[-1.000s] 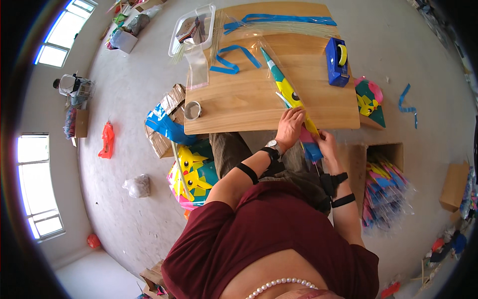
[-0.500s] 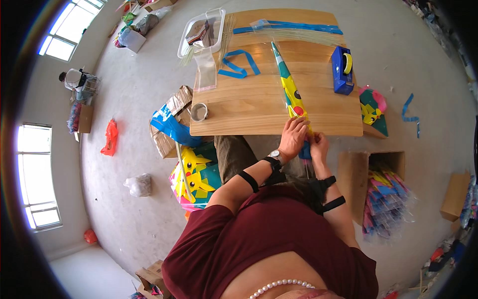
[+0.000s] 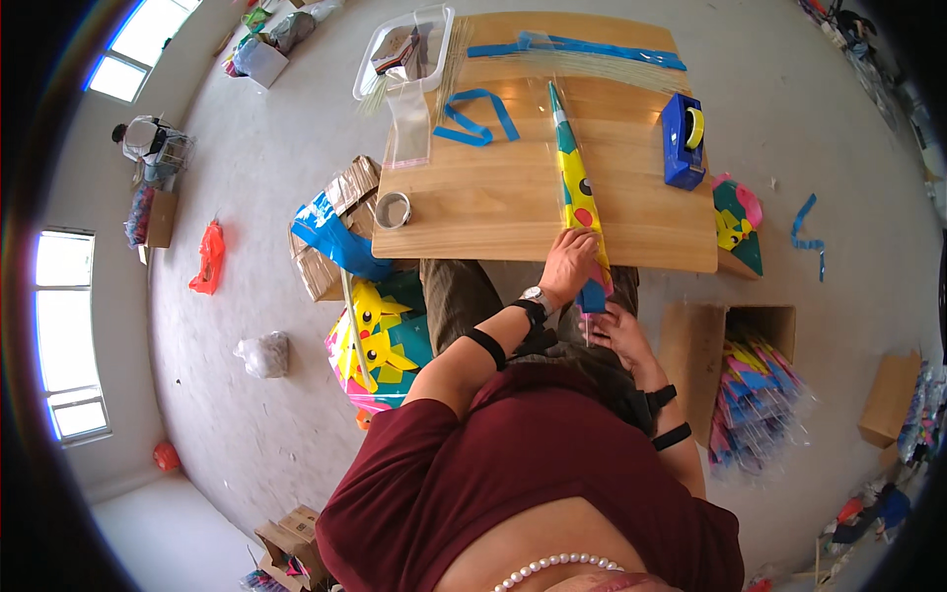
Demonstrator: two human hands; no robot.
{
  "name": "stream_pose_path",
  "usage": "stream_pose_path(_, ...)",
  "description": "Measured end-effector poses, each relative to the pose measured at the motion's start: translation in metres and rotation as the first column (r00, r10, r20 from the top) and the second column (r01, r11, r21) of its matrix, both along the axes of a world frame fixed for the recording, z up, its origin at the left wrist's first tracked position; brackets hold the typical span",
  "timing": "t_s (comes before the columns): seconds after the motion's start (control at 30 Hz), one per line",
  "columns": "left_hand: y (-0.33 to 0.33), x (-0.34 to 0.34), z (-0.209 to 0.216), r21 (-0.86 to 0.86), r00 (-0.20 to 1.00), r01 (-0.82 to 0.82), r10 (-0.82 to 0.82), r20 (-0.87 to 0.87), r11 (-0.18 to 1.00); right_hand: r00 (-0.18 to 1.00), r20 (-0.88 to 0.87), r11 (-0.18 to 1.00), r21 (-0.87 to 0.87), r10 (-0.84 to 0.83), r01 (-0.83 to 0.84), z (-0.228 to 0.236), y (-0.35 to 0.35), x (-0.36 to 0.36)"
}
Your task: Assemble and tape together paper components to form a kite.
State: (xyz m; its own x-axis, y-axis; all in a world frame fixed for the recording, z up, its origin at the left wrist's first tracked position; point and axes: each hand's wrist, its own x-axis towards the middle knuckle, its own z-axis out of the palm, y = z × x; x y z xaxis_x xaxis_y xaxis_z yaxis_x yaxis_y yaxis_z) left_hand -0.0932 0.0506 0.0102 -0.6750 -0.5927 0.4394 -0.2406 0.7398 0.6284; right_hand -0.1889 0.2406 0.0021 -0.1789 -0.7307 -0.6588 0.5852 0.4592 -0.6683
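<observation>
Right hand (image 3: 623, 337) has dropped, fingers spread, while left hand (image 3: 571, 264) grasps the folded sheet (image 3: 574, 176), apparently mid-bagging; the next move needs steady alignment.

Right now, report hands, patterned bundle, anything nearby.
Left hand on patterned bundle; right hand by its lower end. Bundle overhangs table. Tape dispenser apart, to the right.

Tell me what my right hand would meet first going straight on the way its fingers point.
Most likely the lower, blue-and-pink end of the slim, colourful roll: the right hand's fingertips appear right by it, though depth and contact are unclear.
</observation>
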Motion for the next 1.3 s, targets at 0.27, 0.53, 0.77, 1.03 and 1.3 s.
stream_pose_path(0.27,-0.003,0.004,-0.002,-0.031,1.0,0.0,0.0,0.011,1.0,0.988,0.038,0.987,-0.066,0.15,-0.148,0.021,0.003,0.018)
stream_pose_path(0.53,-0.002,0.01,0.003,-0.045,1.0,-0.013,0.013,0.008,0.999,0.988,-0.011,0.988,-0.035,0.152,-0.152,0.006,-0.003,0.021)
stream_pose_path(0.77,-0.002,0.017,0.014,-0.066,0.997,-0.045,0.049,0.053,0.997,0.984,-0.117,0.989,-0.043,0.137,-0.143,0.004,-0.017,0.028)
stream_pose_path(1.03,0.006,0.02,0.024,-0.102,0.996,-0.041,0.049,0.078,0.994,0.983,-0.152,0.991,-0.071,0.106,-0.117,0.009,-0.028,0.022)
stream_pose_path(1.3,0.018,0.026,0.023,-0.172,0.989,-0.025,0.05,0.142,0.985,0.996,-0.084,0.995,-0.093,0.032,-0.039,-0.004,-0.038,0.027)
